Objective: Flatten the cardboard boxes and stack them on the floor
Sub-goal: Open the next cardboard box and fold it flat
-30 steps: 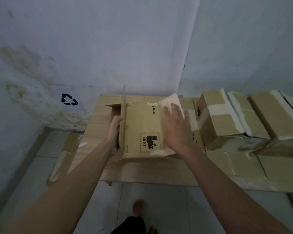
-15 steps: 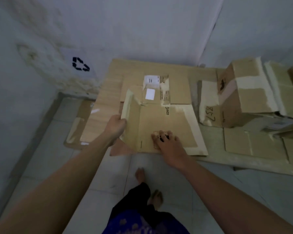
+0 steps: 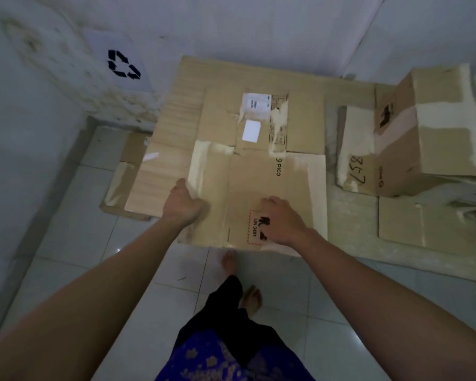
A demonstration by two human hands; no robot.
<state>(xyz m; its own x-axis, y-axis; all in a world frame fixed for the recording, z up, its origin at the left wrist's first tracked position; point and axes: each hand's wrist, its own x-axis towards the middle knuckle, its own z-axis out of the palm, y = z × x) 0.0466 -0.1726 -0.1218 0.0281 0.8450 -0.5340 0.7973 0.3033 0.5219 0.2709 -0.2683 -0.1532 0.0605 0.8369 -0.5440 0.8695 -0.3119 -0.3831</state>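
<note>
A flattened cardboard box (image 3: 270,188) lies on a low wooden table (image 3: 162,166), its near edge hanging a little over the table's front. It is collapsed, so nothing is inside it. The left hand (image 3: 183,206) grips the box's left flap, fingers curled around the flap's edge with the thumb pointing away from the person. The right hand (image 3: 282,220) presses down on the box's near right part, its fingers bent with the tips on the cardboard; a red-bordered warning label (image 3: 254,229) lies partly under the palm, just left of the wrist. Beyond the right fingertips the box shows a small printed brand name, and pale strips of torn tape run along both its side flaps.

Farther from the fingers, a second flattened box (image 3: 300,119) lies under the far edge of the first, with a white shipping label (image 3: 256,104) and a smaller white sticker on it. To the right of the right hand, well apart, stands a closed taped box (image 3: 434,127) that has not been flattened; what it holds cannot be seen. It rests on more cardboard (image 3: 401,224), and a handwritten number shows on a flap beside it.

Left of the left hand, below the table's edge, another flat piece of cardboard (image 3: 127,171) lies on the pale tiled floor (image 3: 74,243). The stained white wall (image 3: 52,86) carries a sheet with a black recycling symbol (image 3: 123,64). The person's bare feet (image 3: 252,298) stand on the tiles.
</note>
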